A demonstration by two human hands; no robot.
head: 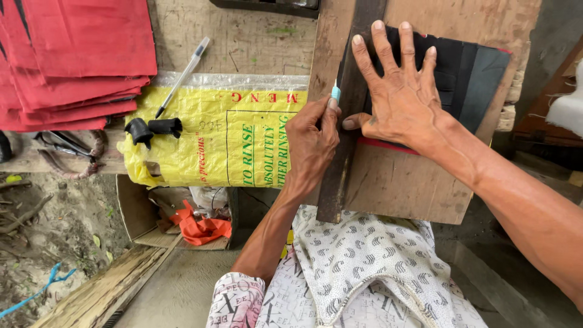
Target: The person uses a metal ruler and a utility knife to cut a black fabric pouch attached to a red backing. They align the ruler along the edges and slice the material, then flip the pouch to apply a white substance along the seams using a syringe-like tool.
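Our left hand [313, 143] pinches a small blue cutter [335, 92] beside the dark wooden ruler [345, 115], while our right hand [401, 91], fingers spread wide, presses flat on thin black cloth [480, 79] on the board [401, 182], soft, light, likely to slide.

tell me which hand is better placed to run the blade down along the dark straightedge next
The left hand, probably. It grips the small blue cutter with its tip against the dark straightedge. The right hand lies flat with fingers spread, pressing the straightedge and the black sheets onto the cardboard.
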